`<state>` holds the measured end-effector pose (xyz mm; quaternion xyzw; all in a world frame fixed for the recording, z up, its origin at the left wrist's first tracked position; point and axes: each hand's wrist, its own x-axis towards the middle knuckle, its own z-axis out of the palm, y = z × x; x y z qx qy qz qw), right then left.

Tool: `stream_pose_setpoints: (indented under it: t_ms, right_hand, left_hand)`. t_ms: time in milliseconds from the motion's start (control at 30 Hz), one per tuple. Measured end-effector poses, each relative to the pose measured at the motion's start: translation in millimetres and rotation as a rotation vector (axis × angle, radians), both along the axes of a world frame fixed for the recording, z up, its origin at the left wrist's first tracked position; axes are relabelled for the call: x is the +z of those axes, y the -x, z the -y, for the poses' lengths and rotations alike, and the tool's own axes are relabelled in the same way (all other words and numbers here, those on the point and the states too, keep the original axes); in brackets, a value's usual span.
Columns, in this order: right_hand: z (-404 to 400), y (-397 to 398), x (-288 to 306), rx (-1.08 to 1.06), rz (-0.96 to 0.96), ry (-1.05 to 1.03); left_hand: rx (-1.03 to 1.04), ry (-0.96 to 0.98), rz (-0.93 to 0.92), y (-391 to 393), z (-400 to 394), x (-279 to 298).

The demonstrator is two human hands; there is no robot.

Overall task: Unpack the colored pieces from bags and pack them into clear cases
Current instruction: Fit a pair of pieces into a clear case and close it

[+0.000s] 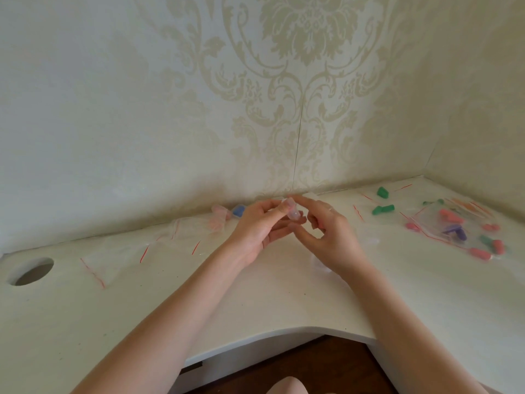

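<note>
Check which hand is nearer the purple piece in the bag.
Right. The right hand sits just left of the purple piece; the left hand is farther left, beyond it.

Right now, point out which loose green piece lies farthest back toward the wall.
The single green piece near the right corner. The other green pair lies in front of it, nearer the person.

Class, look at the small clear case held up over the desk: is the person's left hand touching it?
Touching. The head view shows the left hand with thumb and fingers curled round the clear case, holding it above the desk.
</note>
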<state>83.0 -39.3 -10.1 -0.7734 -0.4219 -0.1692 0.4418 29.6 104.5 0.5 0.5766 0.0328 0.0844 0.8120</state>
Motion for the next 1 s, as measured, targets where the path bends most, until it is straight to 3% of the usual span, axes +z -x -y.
stream_pose_setpoints:
  t_ms: [167,233,367,467,567,767,1000]
  right_hand:
    - [0,-2,0,-0.025,0.033,-0.022]
    - [0,-1,0,-0.008,-0.041,-0.041]
    - [-2,-4,2,-0.009,-0.449,-0.226]
    - [-5,-4,1,-0.071,-0.473,-0.153]
    - [-4,-5,1,-0.027,-0.507,-0.143]
    - [0,-8,0,0.157,-0.796,-0.181]
    - [5,-11,-1,0.292,-0.892,-0.165]
  left_hand:
    - [-0.044,0.025,-0.035,-1,-2,0]
    - [0.008,-0.022,-0.035,-2,-2,-1]
    - [0.277,-0.505,0.137,-5,-1,-9]
    - [0.291,-0.664,0.226,-2,4,-11]
    - [0.311,-0.672,0.226,-1,5,-10]
    - [0.247,-0.787,0.26,0,0,-9]
    - [0.132,-0.82,0.212,1,-1,-11]
